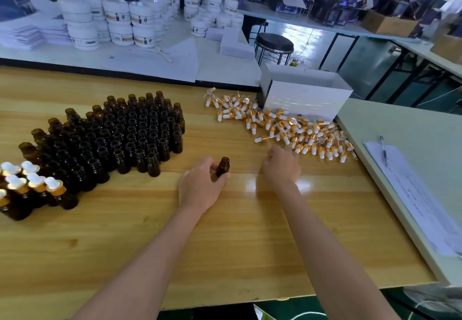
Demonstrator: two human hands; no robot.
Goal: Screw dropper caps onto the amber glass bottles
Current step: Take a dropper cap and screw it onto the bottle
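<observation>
- head view: the left hand (200,184) curls round one bottle (223,166) of dark amber glass, uncapped, with a ribbed neck, standing near upright between thumb and fingers.
- the right hand (281,164) is blurred, its fingers stretched to the near edge of the caps (287,124), which have gold collars and white bulbs; whether it has hold of one cannot be told.
- the bottle is just left of the right hand.
- print on the jars (117,19) and papers (412,194) is too small to read.

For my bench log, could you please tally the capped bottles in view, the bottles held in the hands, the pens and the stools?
Capped bottles: 6 in view, at the frame's left edge
Uncapped bottle held in the left hand: 1
Pen: 1
Stool: 1
Total: 9
</observation>
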